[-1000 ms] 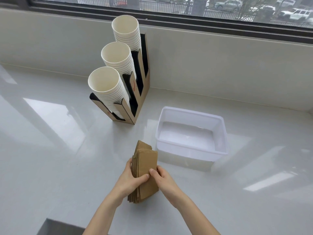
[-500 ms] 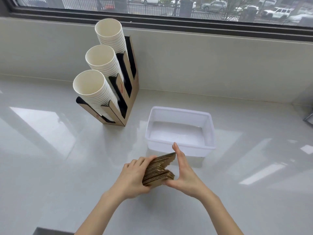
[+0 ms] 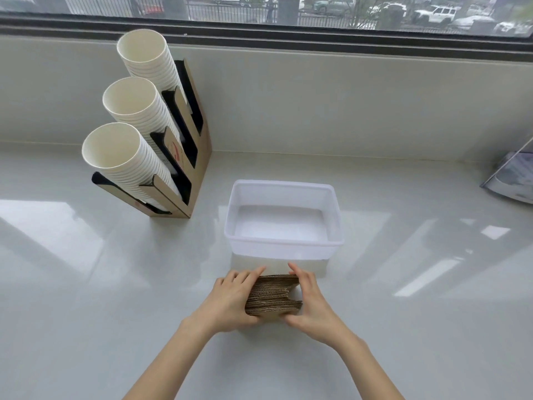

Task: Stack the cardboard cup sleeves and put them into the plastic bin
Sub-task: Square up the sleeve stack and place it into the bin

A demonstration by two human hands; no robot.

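A stack of brown cardboard cup sleeves (image 3: 272, 295) stands on edge on the white counter, its corrugated edges facing me. My left hand (image 3: 230, 298) presses its left side and my right hand (image 3: 310, 298) presses its right side, so both hands clamp the stack between them. The white plastic bin (image 3: 284, 243) sits just beyond the stack, a short gap from my fingertips, and nothing lies in it.
A cardboard cup holder (image 3: 184, 157) with three slanted rows of white paper cups (image 3: 115, 153) stands at the back left. A low wall (image 3: 317, 105) under the window bounds the counter. A clear leaflet stand (image 3: 513, 177) sits at the far right edge.
The stack went from lying flat and fanned in my hands to standing on edge, squared up between both palms. It now sits closer to the bin's near wall.
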